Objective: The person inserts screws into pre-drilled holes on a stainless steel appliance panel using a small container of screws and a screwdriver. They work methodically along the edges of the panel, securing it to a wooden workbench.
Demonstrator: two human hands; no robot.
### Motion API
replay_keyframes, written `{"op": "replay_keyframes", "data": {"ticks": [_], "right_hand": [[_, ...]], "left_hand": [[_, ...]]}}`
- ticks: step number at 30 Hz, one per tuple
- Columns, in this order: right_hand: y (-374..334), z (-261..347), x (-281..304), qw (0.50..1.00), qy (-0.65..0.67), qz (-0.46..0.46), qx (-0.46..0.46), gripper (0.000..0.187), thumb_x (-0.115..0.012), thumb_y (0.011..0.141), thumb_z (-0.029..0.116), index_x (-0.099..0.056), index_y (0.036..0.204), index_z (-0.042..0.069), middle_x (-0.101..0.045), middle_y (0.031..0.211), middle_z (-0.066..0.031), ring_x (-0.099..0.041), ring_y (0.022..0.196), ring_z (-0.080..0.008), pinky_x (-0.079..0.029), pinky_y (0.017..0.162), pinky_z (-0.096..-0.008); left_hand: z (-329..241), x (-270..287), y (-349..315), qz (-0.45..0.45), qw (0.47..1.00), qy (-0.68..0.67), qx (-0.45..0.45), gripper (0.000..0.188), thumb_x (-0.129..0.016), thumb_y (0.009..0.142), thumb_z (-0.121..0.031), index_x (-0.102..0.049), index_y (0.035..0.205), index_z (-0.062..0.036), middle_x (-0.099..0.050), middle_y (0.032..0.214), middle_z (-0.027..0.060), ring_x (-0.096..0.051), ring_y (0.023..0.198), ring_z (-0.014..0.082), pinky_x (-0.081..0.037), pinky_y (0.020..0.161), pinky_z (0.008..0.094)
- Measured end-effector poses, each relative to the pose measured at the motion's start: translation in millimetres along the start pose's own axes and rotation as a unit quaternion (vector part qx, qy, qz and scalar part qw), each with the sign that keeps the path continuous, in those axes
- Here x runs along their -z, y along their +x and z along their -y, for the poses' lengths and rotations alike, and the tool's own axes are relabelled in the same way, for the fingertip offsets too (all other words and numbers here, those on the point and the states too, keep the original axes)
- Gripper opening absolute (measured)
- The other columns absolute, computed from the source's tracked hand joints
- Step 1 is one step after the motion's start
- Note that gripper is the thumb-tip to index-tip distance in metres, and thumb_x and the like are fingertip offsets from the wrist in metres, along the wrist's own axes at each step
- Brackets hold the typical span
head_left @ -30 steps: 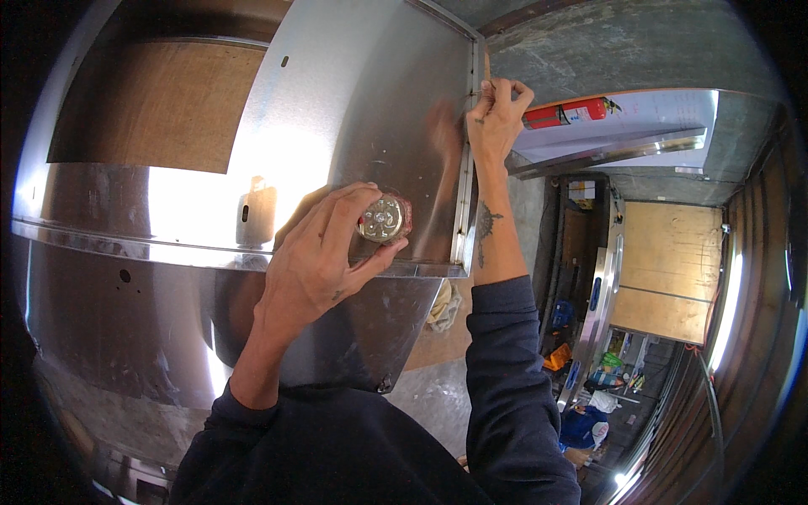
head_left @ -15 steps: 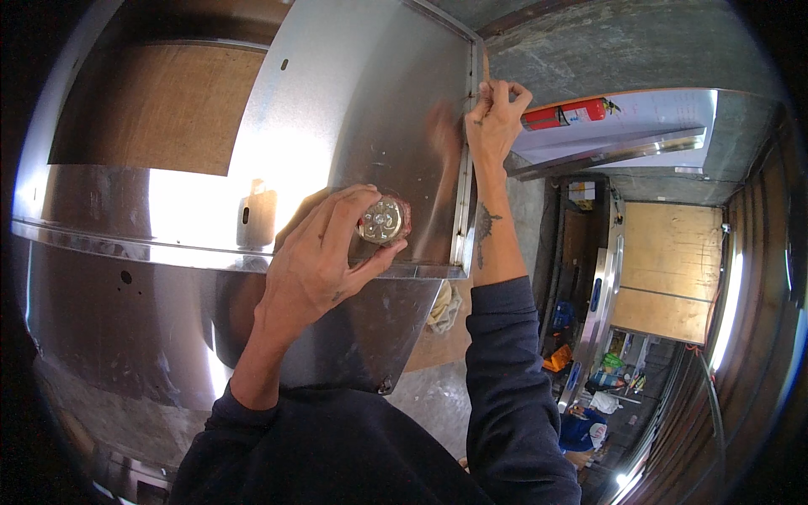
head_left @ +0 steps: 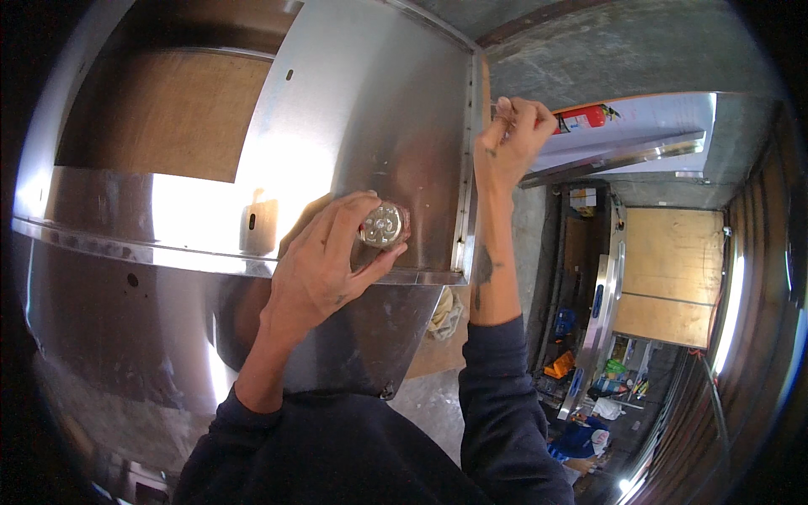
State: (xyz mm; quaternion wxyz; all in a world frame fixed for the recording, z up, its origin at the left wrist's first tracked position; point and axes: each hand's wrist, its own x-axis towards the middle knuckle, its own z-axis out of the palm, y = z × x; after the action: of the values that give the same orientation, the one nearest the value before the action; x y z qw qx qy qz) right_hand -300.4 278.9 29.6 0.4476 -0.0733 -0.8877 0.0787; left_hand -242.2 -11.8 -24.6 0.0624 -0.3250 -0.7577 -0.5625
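My left hand [head_left: 324,252] is wrapped round a clear plastic bottle [head_left: 385,225] with reddish sides. Its round, moulded end faces up, over the near right corner of a shiny sheet-metal panel [head_left: 396,109]. My right hand [head_left: 515,139] hangs in the air just past the panel's right flange [head_left: 468,168]. Its thumb and fingertips are pinched together; whatever lies between them, if anything, is too small or blurred to make out.
A rectangular opening in the metalwork shows brown board [head_left: 168,109] at left. Beyond my right hand are a red fire extinguisher [head_left: 589,118], a whiteboard [head_left: 652,126] and a metal bar [head_left: 623,158]. A long spirit level [head_left: 596,311], an orange item [head_left: 559,365] and clutter lie at right.
My right hand has moved off the panel's right edge, toward the right and slightly nearer, still pinched. The left hand keeps its hold on the bottle in nearly the same spot.
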Motion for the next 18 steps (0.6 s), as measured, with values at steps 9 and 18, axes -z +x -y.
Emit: {"op": "replay_keyframes", "data": {"ticks": [9,18], "right_hand": [[-64.9,127.6,115.1,0.978,0.129,0.127,0.104,0.013,-0.081,0.097,0.009,-0.072,0.104,0.003,-0.058,0.116,-0.0130,-0.058,0.096,-0.0244,-0.050,0.077,-0.0332],[-84.6,124.5,99.8,0.968,0.125,0.207,0.061,0.025,-0.090,0.084,-0.002,-0.081,0.106,0.006,-0.054,0.109,-0.0099,-0.057,0.091,-0.0187,-0.051,0.070,-0.0291]], "left_hand": [[-2.7,5.0,-1.0,0.004,1.000,0.001,0.025,0.071,-0.094,0.084,-0.014,-0.056,0.143,-0.0029,-0.067,0.140,0.0195,-0.074,0.117,0.0330,-0.066,0.094,0.0405],[-7.5,8.8,1.4,0.011,0.999,-0.023,0.032,0.066,-0.094,0.082,-0.016,-0.061,0.137,-0.0037,-0.071,0.133,0.0176,-0.072,0.124,0.0360,-0.061,0.105,0.0448]]}}
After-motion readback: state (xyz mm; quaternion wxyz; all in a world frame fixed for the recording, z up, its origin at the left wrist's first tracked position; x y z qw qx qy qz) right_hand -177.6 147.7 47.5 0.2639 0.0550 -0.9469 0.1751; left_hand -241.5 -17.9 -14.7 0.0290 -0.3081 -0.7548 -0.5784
